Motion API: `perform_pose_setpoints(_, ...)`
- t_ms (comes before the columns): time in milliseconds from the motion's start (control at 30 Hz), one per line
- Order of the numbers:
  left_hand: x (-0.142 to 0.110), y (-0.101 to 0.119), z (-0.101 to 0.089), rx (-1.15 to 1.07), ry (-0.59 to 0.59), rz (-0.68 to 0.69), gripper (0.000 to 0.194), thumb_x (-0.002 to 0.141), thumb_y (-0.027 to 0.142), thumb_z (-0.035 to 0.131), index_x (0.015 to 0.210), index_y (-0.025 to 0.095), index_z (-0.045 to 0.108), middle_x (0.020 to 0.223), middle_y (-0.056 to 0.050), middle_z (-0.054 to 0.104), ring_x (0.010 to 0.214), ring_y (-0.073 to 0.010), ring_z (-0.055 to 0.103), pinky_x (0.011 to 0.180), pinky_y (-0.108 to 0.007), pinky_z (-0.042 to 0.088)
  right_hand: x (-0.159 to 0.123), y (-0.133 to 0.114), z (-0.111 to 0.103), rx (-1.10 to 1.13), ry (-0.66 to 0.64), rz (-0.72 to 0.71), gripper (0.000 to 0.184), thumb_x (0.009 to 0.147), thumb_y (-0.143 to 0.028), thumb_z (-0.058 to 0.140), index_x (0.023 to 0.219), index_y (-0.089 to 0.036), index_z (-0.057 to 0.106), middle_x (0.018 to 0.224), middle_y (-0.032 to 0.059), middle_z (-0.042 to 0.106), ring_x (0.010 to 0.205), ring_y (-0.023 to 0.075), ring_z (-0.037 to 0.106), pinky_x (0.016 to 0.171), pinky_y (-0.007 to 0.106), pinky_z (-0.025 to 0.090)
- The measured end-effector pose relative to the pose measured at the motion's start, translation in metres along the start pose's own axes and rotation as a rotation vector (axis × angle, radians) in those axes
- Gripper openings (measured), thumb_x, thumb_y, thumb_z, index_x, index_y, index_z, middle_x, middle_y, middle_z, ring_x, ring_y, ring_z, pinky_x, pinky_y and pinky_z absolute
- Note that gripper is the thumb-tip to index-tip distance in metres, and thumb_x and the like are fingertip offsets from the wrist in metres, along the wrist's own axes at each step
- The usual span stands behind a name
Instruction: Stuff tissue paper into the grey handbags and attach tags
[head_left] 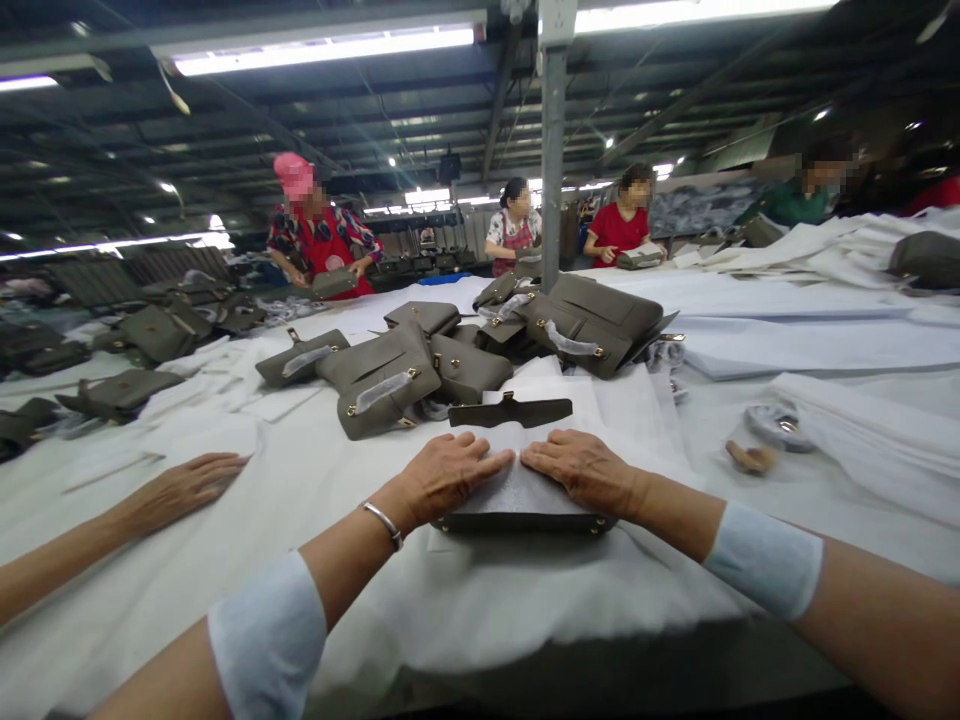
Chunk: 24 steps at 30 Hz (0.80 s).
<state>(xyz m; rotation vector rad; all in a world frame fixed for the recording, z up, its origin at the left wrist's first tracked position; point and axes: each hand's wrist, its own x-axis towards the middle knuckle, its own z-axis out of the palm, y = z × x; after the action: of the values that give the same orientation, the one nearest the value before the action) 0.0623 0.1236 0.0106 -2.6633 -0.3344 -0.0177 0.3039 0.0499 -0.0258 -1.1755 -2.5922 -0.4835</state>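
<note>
Pressing white paper (pixel 517 490) on open dark bag (pixel 525 522), near middle of bench (pixel 360 600) | left hand (pixel 448 475), right hand (pixel 581 470): flattened, fingers loosely spread, thumbs nearly meeting | far: heaped bags (pixel 390 375)

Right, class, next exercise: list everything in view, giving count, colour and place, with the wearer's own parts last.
Bag being handled: one, olive-grey, front centre
Sheet on it: at least one, white, under both hands
Piled bags: several, overlapping, olive-grey, beyond the hands and at left
Loose sheets: many, white, both sides
Wrapped coil: one, greyish, right
Small item: one, tan, beside the coil
Table cover: white, beneath; count unclear
Post: one, grey, behind the pile
Tube lights: several, white, overhead
Co-workers: at least four, varied clothing, background
Another person's hand: one, bare, left
Bracelet: one, silver, left wrist
Arm bands: two, pale blue, forearms
Left hand, right hand: bare, on the sheet
</note>
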Motion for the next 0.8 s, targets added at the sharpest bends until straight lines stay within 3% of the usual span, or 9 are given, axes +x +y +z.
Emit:
perform_pose_setpoints(233, -0.0021, -0.0005, 0.0036, 0.000, -0.013, 0.011, 0.050, 0.096, 0.019, 0.037, 0.143, 0.030, 0.026, 0.098, -0.005, 0.057, 0.084, -0.0211, 0.051, 0.065, -0.033, 0.041, -0.0020, -0.0041, -0.0008, 0.088, 0.043, 0.088, 0.031, 0.094, -0.010, 0.037, 0.115, -0.014, 0.059, 0.094, 0.0074, 0.065, 0.082, 0.0181, 0.050, 0.077, 0.029, 0.042)
perform_pose_setpoints(433, 0.0012, -0.0027, 0.0051, -0.050, -0.051, -0.009, 0.050, 0.095, 0.022, 0.039, 0.144, 0.031, 0.029, 0.099, -0.006, 0.057, 0.086, -0.0215, 0.050, 0.066, -0.034, 0.040, -0.0004, 0.0004, 0.0011, 0.005, -0.021, 0.001, 0.034, 0.090, -0.011, 0.043, 0.120, -0.014, 0.058, 0.103, 0.0091, 0.065, 0.084, 0.0190, 0.050, 0.076, 0.031, 0.041)
perform_pose_setpoints(633, 0.0060, -0.0060, 0.0035, -0.114, -0.059, 0.012, 0.049, 0.094, 0.017, 0.039, 0.142, 0.025, 0.032, 0.098, -0.005, 0.059, 0.084, -0.0210, 0.049, 0.069, -0.034, 0.039, 0.0067, -0.0002, -0.0047, -0.055, -0.123, 0.040, 0.036, 0.089, -0.010, 0.044, 0.122, -0.016, 0.057, 0.097, 0.0080, 0.064, 0.082, 0.0203, 0.049, 0.074, 0.033, 0.040)
perform_pose_setpoints(800, 0.0067, -0.0069, 0.0046, -0.093, -0.087, 0.034, 0.043, 0.092, 0.018, 0.041, 0.135, 0.022, 0.042, 0.096, -0.006, 0.059, 0.084, -0.0217, 0.049, 0.067, -0.035, 0.039, 0.0032, -0.0013, -0.0002, -0.011, -0.088, 0.050, 0.036, 0.090, -0.010, 0.043, 0.123, -0.016, 0.056, 0.103, 0.0080, 0.063, 0.085, 0.0196, 0.049, 0.078, 0.032, 0.042)
